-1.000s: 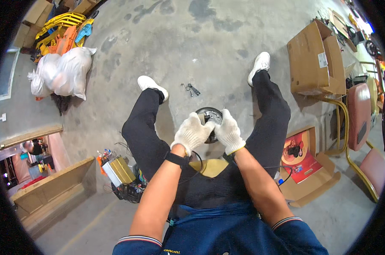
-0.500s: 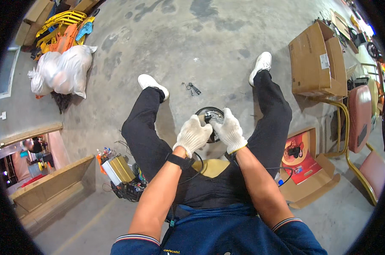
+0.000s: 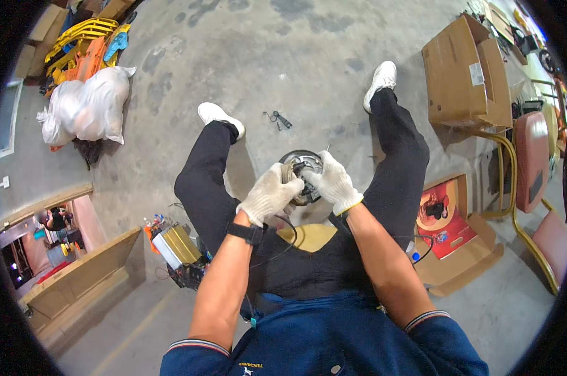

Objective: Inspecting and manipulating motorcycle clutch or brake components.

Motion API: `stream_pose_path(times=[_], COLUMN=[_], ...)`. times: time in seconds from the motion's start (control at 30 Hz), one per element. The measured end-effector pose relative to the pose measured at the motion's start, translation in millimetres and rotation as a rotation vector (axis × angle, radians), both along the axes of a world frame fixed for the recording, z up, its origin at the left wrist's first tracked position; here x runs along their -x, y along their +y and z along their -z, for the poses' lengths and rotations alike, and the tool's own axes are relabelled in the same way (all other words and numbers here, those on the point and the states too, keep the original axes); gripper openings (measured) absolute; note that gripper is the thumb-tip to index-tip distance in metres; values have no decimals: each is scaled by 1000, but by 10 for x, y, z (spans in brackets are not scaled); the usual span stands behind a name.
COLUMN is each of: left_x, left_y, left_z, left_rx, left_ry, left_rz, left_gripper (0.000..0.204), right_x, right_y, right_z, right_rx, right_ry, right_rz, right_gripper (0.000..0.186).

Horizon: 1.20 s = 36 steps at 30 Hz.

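Both my hands wear white knitted gloves and meet over a round, dark metal part (image 3: 299, 155) with a shiny rim, between my knees. My left hand (image 3: 271, 193) is closed on the part's near left edge, thumb toward its middle. Across from it, my right hand (image 3: 332, 185) has its fingers closed and pressed at the part's centre; they cover what they grip there. A thin, pointed sliver rises beside the right knuckles, too small to name. Below the hands, a yellowish pad (image 3: 308, 237) shows between my thighs.
Small black items with a keyring (image 3: 278, 120) lie on the floor ahead. At left are white sacks (image 3: 89, 106), a wooden panel (image 3: 83, 269) and a gold-and-silver device with wires (image 3: 178, 245). At right stand a cardboard box (image 3: 452, 81), an open red-lined carton (image 3: 449, 269) and pink chairs (image 3: 529, 160).
The round part has shifted slightly left and toward the far side, and more of its inside shows. My left hand has moved left, onto its edge; the right fingers stay at its middle.
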<state>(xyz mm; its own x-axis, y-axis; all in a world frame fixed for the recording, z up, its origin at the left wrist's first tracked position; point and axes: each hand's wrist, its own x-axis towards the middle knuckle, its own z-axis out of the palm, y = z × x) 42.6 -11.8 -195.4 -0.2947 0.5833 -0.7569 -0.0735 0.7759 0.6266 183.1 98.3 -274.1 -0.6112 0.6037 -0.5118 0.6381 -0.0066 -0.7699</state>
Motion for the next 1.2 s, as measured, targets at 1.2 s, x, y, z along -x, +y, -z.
stream_pose_path(times=[1.2], left_x=[94], left_y=[-60], left_z=[199], left_rx=[-118], left_ry=[-68], left_rz=[-75], left_gripper=[56], right_x=[-49], right_y=[139], right_z=[-84], right_rx=[144], right_ry=[100], right_rz=[88], right_gripper=[52])
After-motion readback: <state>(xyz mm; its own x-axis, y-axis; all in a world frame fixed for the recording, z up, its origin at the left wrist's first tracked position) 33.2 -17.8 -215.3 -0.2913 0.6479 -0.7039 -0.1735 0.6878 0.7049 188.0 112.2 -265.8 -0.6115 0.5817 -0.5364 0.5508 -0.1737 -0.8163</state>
